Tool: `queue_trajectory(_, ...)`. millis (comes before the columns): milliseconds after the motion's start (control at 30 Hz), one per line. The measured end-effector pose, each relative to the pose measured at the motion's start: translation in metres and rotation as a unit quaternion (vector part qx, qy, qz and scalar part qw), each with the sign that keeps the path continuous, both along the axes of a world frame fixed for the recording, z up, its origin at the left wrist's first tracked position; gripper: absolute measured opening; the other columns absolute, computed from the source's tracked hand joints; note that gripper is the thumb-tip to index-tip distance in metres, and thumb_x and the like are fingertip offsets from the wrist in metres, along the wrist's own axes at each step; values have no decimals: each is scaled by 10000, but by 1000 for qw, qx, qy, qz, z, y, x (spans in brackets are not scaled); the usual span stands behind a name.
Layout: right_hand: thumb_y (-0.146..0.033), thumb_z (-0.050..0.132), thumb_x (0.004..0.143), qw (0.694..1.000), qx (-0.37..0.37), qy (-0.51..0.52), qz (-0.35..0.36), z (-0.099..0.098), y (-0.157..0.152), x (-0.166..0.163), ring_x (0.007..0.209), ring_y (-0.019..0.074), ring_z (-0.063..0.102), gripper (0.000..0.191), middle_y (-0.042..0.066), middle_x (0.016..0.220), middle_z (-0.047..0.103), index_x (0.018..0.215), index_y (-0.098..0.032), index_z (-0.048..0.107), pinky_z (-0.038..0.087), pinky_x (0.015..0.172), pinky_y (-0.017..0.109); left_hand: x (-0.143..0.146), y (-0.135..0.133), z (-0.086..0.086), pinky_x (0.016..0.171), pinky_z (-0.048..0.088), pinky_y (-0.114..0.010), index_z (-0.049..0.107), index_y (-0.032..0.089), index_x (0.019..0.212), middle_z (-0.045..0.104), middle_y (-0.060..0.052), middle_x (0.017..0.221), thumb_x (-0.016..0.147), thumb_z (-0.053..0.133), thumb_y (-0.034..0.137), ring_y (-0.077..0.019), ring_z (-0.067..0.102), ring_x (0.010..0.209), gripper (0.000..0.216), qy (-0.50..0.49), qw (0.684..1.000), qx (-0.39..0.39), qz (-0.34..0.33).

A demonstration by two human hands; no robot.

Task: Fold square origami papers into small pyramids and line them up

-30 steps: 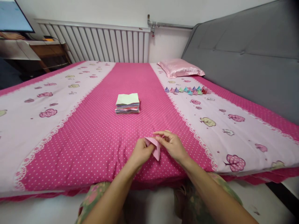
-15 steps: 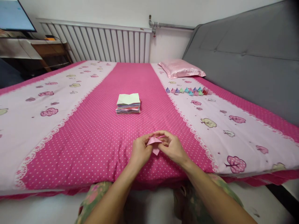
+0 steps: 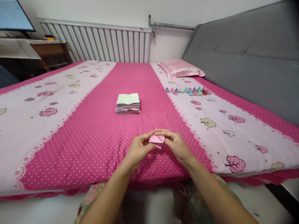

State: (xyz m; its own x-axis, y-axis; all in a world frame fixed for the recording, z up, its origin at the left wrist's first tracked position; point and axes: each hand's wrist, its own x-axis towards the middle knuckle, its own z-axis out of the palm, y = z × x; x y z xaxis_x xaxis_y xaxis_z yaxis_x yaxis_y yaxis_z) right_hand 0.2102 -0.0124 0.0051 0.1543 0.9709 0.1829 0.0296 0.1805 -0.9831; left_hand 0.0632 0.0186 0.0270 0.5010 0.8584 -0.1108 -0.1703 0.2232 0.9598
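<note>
Between my hands, just over the near edge of the bed, is a partly folded piece of pink origami paper [image 3: 157,140]. My left hand [image 3: 139,148] pinches its left side with thumb and fingers. On the other side my right hand [image 3: 177,144] grips the right edge, its fingers reaching across the top. Further off lies a stack of paper sheets [image 3: 128,104], pale green on top and several colours below. To the right, small folded paper pieces [image 3: 186,90] in several colours stand in rows.
A pink and white bedspread [image 3: 112,133] covers the bed under everything. Toward the back right are a pink pillow [image 3: 181,68] and a grey headboard [image 3: 247,53]. A radiator [image 3: 100,43] lines the wall, and a monitor [image 3: 15,15] stands at far left.
The pink paper has been turned in my fingers, showing a flatter, wider face where a peaked shape with a downward point was. Both hands have shifted slightly around it.
</note>
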Motion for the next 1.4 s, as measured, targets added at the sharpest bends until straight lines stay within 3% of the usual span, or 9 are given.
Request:
queue_trajectory(200, -184, 558, 719, 998, -16, 63, 27, 4, -4, 0, 1086, 218, 535, 220, 65, 1119, 625, 881, -214, 703, 387, 948, 400, -2, 2, 0, 725, 473, -261, 639, 148, 1063, 672, -93, 1004, 651, 612, 159, -142, 621, 781, 413, -13, 1000, -24, 9)
queue_trajectory(367, -252, 730, 623, 998, -22, 58, 10, -1, -2, -4, 934, 190, 603, 241, 58, 973, 672, 853, -198, 685, 444, 859, 347, 0, 3, -8, 769, 466, -271, 636, 156, 1061, 669, -98, 1022, 619, 706, 199, -153, 620, 827, 450, -8, 1000, 12, 26)
queue_trajectory(533, -256, 751, 591, 996, -54, 75, 7, -8, 0, -5, 801, 170, 632, 334, 57, 887, 689, 904, -173, 665, 480, 765, 323, 4, 7, -19, 744, 480, -276, 594, 112, 1116, 667, -117, 1015, 634, 685, 182, -166, 622, 820, 495, 21, 997, 60, 38)
queue_trajectory(633, -269, 751, 575, 993, -92, 70, -7, -13, 3, -5, 730, 168, 638, 374, 69, 836, 696, 915, -141, 660, 488, 711, 317, 6, 9, -28, 690, 492, -276, 534, 103, 1183, 662, -127, 1009, 669, 640, 160, -169, 621, 792, 528, 94, 990, 96, 54)
queue_trajectory(800, -246, 673, 634, 990, -138, 9, -29, -26, 6, -2, 652, 154, 634, 306, 78, 793, 701, 912, -120, 666, 487, 644, 299, 4, 10, -39, 714, 487, -302, 553, 109, 1133, 611, -134, 1077, 710, 551, 112, -155, 597, 764, 423, 276, 932, 214, 99)
queue_trajectory(900, -205, 623, 671, 986, -141, -87, -35, -31, 6, -2, 679, 164, 639, 248, 79, 816, 703, 905, -137, 670, 488, 662, 307, 2, 5, -40, 720, 480, -317, 572, 100, 1051, 605, -114, 977, 724, 527, 111, -150, 573, 720, 330, 356, 892, 262, 94)
queue_trajectory(1033, -181, 595, 701, 964, -134, -223, -47, -28, 3, -4, 678, 161, 624, 206, 51, 829, 698, 891, -187, 674, 477, 684, 309, 1, -2, -42, 729, 469, -313, 587, 106, 959, 556, -98, 929, 759, 484, 115, -160, 558, 758, 225, 401, 853, 323, 88)
queue_trajectory(1233, -194, 564, 748, 905, -73, -413, -70, -25, -3, -7, 826, 181, 566, 286, 80, 950, 607, 1024, -178, 635, 430, 782, 315, 0, -2, -46, 773, 437, -326, 618, 173, 1019, 530, -92, 962, 796, 445, 153, -199, 520, 882, 283, 464, 778, 423, 41)
queue_trajectory(1400, -240, 492, 819, 866, -88, -490, -49, -25, -6, -8, 869, 192, 538, 311, 84, 974, 537, 1111, -198, 592, 413, 760, 295, 0, 0, -48, 742, 416, -331, 615, 173, 1048, 512, -95, 885, 819, 410, 178, -205, 484, 832, 307, 482, 751, 451, 15)
